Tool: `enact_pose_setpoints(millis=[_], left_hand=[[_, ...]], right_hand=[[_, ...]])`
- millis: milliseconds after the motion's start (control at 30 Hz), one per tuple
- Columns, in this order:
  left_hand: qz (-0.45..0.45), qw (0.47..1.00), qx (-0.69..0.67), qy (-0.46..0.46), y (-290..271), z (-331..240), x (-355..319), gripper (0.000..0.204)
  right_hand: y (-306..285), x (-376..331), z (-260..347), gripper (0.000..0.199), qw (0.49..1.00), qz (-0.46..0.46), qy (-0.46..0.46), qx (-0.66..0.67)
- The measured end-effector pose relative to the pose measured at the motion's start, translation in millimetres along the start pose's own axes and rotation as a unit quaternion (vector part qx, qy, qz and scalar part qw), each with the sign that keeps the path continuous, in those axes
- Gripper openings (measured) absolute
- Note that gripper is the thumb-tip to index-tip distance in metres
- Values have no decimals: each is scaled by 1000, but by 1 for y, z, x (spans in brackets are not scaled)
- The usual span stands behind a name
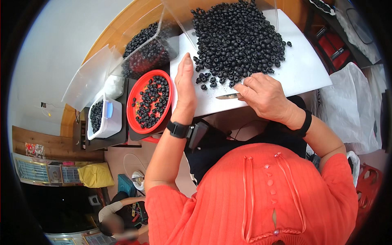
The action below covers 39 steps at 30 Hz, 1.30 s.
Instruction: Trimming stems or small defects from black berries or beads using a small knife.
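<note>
A heap of small round black pieces (239, 41), several with a ring-shaped hole on top, spreads over a white board (308, 73). My right hand (263, 96) is at the near side of the heap, closed around a small knife (228, 96) whose blade points left. Its handle is hidden in the palm. Black pieces lie close to its fingertips. My left hand (185, 87) is held edge-on at the board's left side, fingers stretched out together, with nothing visible in it. It is between the heap and a red round tray (130, 104) holding more black pieces.
Behind the tray stands a clear plastic bin (173, 45) of black pieces. A white tub (112, 122) with more of them is at the left. White plastic bags (347, 106) hang at the right. Another person (118, 210) sits at the lower left.
</note>
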State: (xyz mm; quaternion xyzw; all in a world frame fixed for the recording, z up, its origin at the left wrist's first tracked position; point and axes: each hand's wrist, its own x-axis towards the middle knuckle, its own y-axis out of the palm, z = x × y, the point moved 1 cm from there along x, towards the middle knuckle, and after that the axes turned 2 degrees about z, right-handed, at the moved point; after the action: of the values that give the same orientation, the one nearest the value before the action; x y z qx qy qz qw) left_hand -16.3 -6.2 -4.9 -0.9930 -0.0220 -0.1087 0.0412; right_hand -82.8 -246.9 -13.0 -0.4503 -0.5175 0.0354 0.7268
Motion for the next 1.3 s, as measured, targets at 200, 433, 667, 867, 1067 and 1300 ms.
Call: enact_pose_setpoints(millis=[200, 433, 667, 867, 1067, 1300], left_hand=[[14, 999, -47, 15, 1, -6, -33, 64], [-25, 963, 221, 150, -21, -12, -57, 15], [-31, 869, 424, 255, -8, 1, -47, 15], [-1, 852, 449, 268, -19, 1, -44, 11], [24, 863, 449, 231, -13, 3, -41, 12], [32, 828, 510, 230, -16, 0, -35, 12]], right_hand=[[4, -2, -1, 30, 1000, -3, 13, 12], [-17, -3, 1, 22, 996, -42, 71, 24], [-18, -6, 11, 16, 982, -65, 132, 116], [-25, -17, 10, 13, 984, -63, 122, 116], [-26, -13, 10, 14, 984, -78, 123, 105], [-26, -16, 7, 14, 985, -80, 121, 91]])
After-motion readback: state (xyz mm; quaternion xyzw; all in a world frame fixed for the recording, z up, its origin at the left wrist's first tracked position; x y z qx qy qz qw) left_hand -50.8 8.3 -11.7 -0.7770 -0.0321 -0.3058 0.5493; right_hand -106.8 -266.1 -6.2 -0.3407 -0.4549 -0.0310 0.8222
